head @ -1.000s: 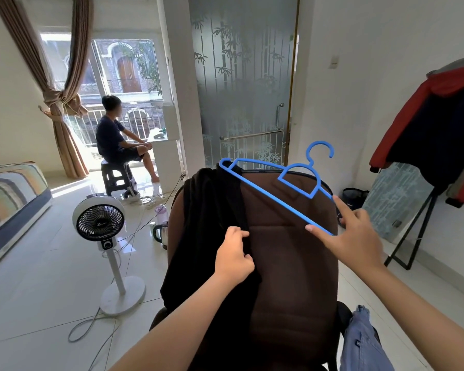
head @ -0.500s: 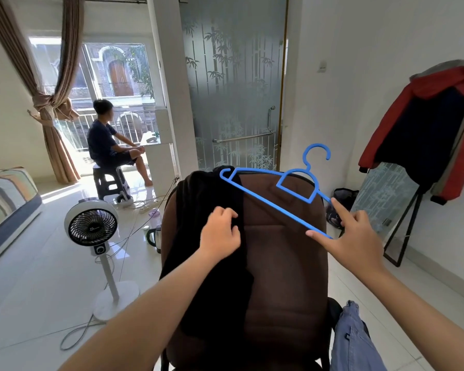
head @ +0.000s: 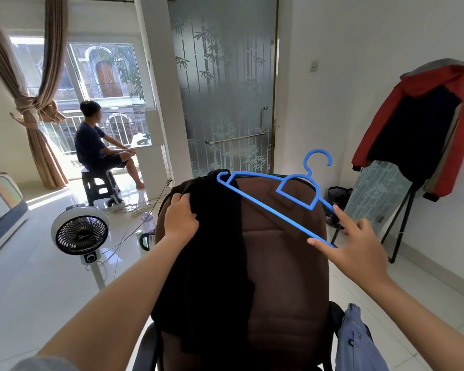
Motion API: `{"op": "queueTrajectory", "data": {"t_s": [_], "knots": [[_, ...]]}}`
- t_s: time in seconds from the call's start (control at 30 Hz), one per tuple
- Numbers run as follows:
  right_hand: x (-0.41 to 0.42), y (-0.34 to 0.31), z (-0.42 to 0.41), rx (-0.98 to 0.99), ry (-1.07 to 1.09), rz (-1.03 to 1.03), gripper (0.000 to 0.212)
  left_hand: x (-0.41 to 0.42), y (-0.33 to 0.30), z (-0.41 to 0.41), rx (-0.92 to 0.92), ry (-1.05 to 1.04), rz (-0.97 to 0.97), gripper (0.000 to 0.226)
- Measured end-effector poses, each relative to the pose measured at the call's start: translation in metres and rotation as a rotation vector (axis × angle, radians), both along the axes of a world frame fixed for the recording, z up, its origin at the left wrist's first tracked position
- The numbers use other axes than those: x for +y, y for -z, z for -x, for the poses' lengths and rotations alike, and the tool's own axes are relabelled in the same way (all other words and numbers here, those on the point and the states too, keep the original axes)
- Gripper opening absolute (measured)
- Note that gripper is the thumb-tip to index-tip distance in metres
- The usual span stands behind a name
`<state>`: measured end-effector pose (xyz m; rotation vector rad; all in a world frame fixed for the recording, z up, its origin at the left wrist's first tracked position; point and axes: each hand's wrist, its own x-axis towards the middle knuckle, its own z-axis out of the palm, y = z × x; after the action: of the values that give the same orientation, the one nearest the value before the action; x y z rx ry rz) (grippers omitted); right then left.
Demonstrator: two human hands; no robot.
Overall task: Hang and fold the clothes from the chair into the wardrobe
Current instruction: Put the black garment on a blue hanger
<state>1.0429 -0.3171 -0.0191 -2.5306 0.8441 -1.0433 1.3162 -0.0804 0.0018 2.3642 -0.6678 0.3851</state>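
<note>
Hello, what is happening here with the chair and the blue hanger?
A person is starting to hang clothes. The left hand grips a black garment draped over the back of the brown chair. The right hand holds a blue hanger by one end, above the chair. The garment is not yet on the hanger.
</note>
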Motion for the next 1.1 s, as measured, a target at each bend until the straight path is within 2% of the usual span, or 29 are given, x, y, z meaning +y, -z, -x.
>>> {"op": "queueTrajectory", "data": {"t_s": [0.17,0.3,0.37,0.47,0.63,0.77,0.87,1.0,1.1], "knots": [[0.005,0.013,-0.007,-0.037,0.022,-0.038,0.096,0.013,0.029,0.029,0.051,0.047,0.03,0.051],[0.015,0.023,-0.011,-0.046,0.048,-0.066,0.096,0.025,0.053,0.036,0.122,0.118,-0.093,0.05],[0.018,0.026,-0.012,-0.049,0.046,-0.066,0.096,0.028,0.054,0.033,0.087,0.127,-0.163,0.043],[0.02,0.027,-0.013,-0.061,0.05,-0.08,0.096,0.025,0.04,0.021,-0.016,0.104,-0.074,0.034],[0.022,0.029,-0.013,-0.061,0.059,-0.098,0.097,0.0,0.005,0.0,-0.072,0.252,-0.057,0.043],[0.021,0.033,-0.011,-0.067,0.059,-0.112,0.096,-0.012,-0.004,-0.009,-0.079,0.214,0.154,0.028],[0.018,0.038,-0.007,-0.076,0.067,-0.101,0.094,-0.018,-0.006,-0.013,-0.091,0.212,0.255,0.03],[0.016,0.04,-0.002,-0.101,0.067,-0.071,0.094,-0.023,-0.01,-0.017,-0.187,0.297,0.16,0.031],[0.017,0.039,0.001,-0.104,0.058,-0.055,0.094,-0.027,-0.015,-0.023,-0.239,0.328,0.093,0.019]]}}
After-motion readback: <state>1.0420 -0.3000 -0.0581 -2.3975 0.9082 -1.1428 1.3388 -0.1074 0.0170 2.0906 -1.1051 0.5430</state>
